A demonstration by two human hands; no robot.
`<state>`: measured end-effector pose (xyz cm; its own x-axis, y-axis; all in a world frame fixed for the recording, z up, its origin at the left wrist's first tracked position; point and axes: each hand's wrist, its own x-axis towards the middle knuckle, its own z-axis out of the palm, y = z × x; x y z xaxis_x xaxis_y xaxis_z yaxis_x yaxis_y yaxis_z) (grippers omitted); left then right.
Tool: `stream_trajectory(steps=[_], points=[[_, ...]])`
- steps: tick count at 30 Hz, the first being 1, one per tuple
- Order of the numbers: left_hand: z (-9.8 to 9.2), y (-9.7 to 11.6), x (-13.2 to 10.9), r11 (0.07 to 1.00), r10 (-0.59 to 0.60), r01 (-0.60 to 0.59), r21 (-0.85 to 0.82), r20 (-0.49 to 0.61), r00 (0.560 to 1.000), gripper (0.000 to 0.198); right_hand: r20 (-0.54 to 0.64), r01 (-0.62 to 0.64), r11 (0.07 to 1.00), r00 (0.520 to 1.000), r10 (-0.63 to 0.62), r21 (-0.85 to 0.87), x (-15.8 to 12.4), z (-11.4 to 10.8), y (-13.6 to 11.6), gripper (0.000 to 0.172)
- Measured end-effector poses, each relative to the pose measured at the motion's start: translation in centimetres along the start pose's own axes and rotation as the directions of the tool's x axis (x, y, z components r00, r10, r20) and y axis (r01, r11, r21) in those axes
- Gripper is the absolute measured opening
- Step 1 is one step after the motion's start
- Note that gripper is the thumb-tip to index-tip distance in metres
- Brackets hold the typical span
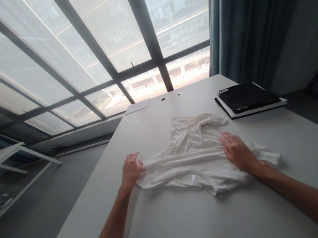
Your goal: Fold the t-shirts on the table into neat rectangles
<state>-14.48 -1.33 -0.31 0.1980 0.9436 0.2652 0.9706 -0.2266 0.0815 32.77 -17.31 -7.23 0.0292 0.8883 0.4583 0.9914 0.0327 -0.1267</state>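
Head view: one white T-shirt of thin, soft cloth lies creased across the middle of the smooth white desk, clear of its edges, the round neck opening towards the near edge with one small label, its print unreadable. Two bare hands are on it, both forearms cut off by the picture. The left hand is at the shirt's left end, fingers loosely bent, thumb apart; whether it pinches cloth I cannot tell. The right hand lies flat, fingers straight and close together, gripping nothing, and hides some fabric. Beyond, one black folder with white layers sits by the right edge; paper lies at the far left corner, and two round holes pierce the far end. Behind hang a pleated blue-grey curtain and glare-washed window panes.
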Motion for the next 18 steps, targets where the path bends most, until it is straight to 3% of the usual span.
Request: stream_trajectory(steps=[2,4,7,10,13,18], points=[[0.6,3.7,1.1,0.928,0.265,-0.284,-0.240,-0.109,0.958,0.036,-0.018,0.034,0.996,0.999,-0.033,0.080,0.3,0.1,0.0,0.045],[1.7,7.8,2.4,0.800,0.445,-0.453,-0.393,-0.117,0.888,0.034,-0.014,0.060,0.987,0.998,-0.058,0.146,0.5,0.4,0.1,0.043],[4.1,13.2,4.4,0.668,0.607,-0.554,-0.496,-0.067,0.792,0.037,0.047,0.087,0.977,0.994,-0.098,0.197,0.6,0.8,0.2,0.046],[6.3,16.0,5.9,0.688,0.668,-0.585,-0.430,0.060,0.742,0.047,0.124,0.082,0.978,0.987,-0.107,0.190,0.4,0.7,0.1,0.049],[7.3,16.0,6.2,0.792,0.594,-0.528,-0.306,0.188,0.782,0.056,0.161,0.058,0.986,0.983,-0.083,0.155,-0.3,0.3,-0.1,0.050],[7.3,12.7,3.1,0.939,0.337,-0.311,-0.149,0.195,0.921,0.060,0.167,0.033,0.996,0.985,-0.046,0.084,-3.1,-1.3,-1.3,0.049]])
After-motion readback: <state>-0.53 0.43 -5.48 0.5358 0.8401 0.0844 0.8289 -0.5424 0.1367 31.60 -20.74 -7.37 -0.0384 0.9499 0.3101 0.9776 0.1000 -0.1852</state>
